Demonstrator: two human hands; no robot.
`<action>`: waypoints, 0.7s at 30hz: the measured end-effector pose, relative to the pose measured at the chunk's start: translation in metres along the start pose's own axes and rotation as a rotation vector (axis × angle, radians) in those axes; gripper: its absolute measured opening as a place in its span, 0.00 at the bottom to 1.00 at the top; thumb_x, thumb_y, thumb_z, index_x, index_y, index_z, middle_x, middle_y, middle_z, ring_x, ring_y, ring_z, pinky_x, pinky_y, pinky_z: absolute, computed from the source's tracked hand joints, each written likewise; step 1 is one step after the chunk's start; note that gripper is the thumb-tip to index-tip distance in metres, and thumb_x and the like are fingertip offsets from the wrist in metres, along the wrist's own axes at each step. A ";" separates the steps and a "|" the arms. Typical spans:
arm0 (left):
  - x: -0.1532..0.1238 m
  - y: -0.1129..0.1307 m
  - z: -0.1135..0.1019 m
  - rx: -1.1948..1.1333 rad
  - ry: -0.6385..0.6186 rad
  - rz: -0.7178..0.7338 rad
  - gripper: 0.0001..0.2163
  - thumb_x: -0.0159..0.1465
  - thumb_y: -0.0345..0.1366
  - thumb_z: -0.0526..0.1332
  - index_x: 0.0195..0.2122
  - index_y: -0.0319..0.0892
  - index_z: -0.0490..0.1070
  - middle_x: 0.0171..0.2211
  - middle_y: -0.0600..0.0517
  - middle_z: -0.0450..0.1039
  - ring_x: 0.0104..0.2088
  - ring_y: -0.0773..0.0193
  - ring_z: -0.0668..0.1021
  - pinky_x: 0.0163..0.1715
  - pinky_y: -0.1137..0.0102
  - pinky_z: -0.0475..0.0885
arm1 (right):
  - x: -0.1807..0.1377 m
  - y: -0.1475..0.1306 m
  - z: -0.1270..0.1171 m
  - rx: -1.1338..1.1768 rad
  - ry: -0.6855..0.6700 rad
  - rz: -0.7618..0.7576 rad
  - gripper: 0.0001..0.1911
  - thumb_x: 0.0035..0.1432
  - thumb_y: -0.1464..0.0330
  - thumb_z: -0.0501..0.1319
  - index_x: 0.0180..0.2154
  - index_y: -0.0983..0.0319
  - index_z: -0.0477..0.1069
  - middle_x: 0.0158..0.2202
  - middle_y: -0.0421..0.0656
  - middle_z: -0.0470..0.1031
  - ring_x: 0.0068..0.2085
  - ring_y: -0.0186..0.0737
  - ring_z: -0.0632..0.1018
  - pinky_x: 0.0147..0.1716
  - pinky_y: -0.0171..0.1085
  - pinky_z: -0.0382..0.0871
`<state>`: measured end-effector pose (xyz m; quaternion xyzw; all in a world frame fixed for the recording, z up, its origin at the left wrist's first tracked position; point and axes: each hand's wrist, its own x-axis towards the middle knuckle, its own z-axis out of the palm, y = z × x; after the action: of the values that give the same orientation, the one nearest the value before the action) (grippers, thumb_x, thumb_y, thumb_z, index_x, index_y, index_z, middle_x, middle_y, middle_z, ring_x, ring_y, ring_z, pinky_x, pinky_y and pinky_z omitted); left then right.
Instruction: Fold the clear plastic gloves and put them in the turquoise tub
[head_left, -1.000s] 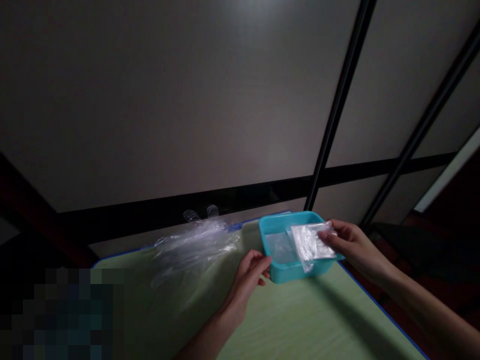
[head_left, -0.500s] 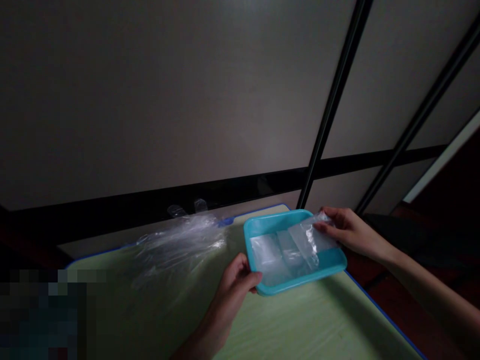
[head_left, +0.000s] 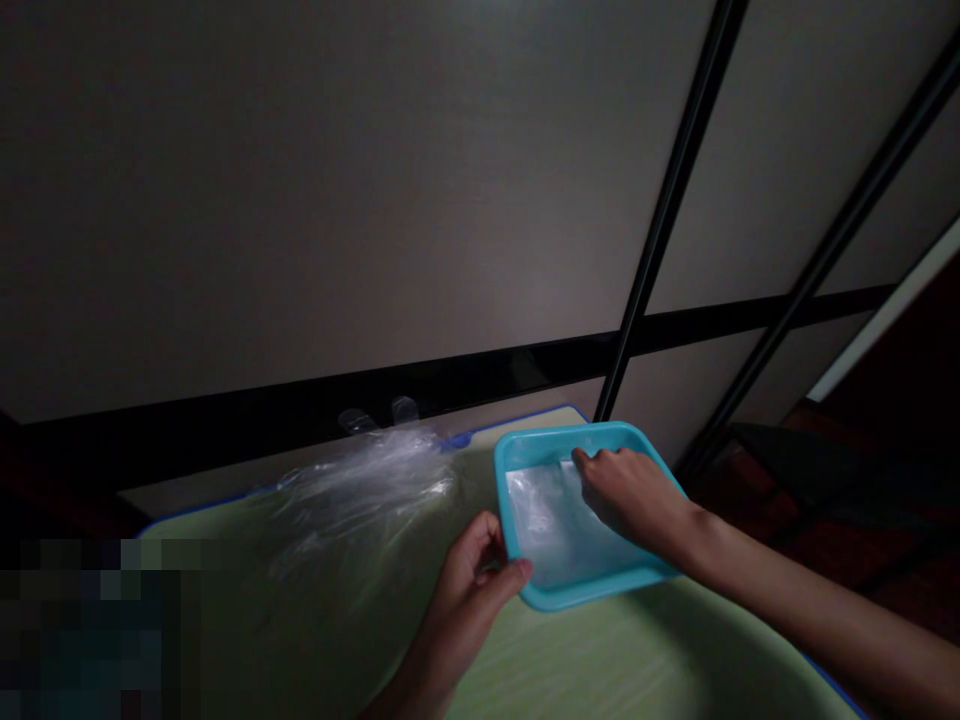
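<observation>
My left hand (head_left: 476, 575) grips the near left corner of a turquoise plastic tray (head_left: 592, 595), thumb over the rim and fingers at its outer side. Clear plastic bags (head_left: 538, 515) lie flat on the tray's bottom. Over the tray's right half is my right hand (head_left: 637, 495), closed, back up, with its knuckles near the far wall. The fingertips point down and are hidden, so what they hold, if anything, does not show. To the left lies a crumpled heap of thin clear plastic gloves (head_left: 390, 480), with finger-shaped ends sticking up.
Beneath the tray is a pale green table (head_left: 570, 660) with a blue edge. Grey cabinet panels (head_left: 337, 220) with black strips stand right behind it. A dark, unclear object (head_left: 802, 470) is beyond the table at the right. Pixelated blocks cover the lower left corner.
My right hand has moved left and down into the tray, from the right rim where it held up a clear plastic bag. That raised bag no longer shows. The tray has shifted slightly.
</observation>
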<state>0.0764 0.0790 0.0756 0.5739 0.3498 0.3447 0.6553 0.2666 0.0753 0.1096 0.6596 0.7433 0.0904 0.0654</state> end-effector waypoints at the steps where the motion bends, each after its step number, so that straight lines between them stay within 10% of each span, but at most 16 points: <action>1: 0.000 0.000 0.000 0.000 0.000 -0.001 0.06 0.51 0.35 0.57 0.24 0.41 0.60 0.24 0.56 0.61 0.29 0.65 0.66 0.29 0.73 0.61 | 0.002 -0.001 0.004 0.063 -0.021 -0.007 0.11 0.55 0.71 0.52 0.40 0.68 0.65 0.30 0.52 0.73 0.32 0.48 0.75 0.25 0.37 0.62; 8: 0.001 -0.002 -0.001 -0.002 0.005 0.011 0.07 0.50 0.35 0.58 0.23 0.42 0.59 0.23 0.57 0.60 0.28 0.66 0.65 0.28 0.74 0.60 | -0.006 0.025 0.003 0.612 -0.101 -0.080 0.20 0.59 0.60 0.48 0.46 0.67 0.65 0.33 0.49 0.73 0.33 0.42 0.74 0.32 0.37 0.64; 21: 0.000 0.002 0.001 -0.001 0.043 0.005 0.07 0.49 0.36 0.59 0.21 0.41 0.60 0.22 0.56 0.60 0.27 0.65 0.66 0.27 0.74 0.60 | -0.019 0.031 0.000 0.688 -0.100 -0.263 0.10 0.55 0.74 0.49 0.37 0.65 0.67 0.34 0.45 0.69 0.36 0.39 0.70 0.36 0.36 0.64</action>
<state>0.0773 0.0789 0.0778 0.5669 0.3620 0.3589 0.6471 0.2990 0.0599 0.1158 0.5454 0.8045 -0.2064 -0.1127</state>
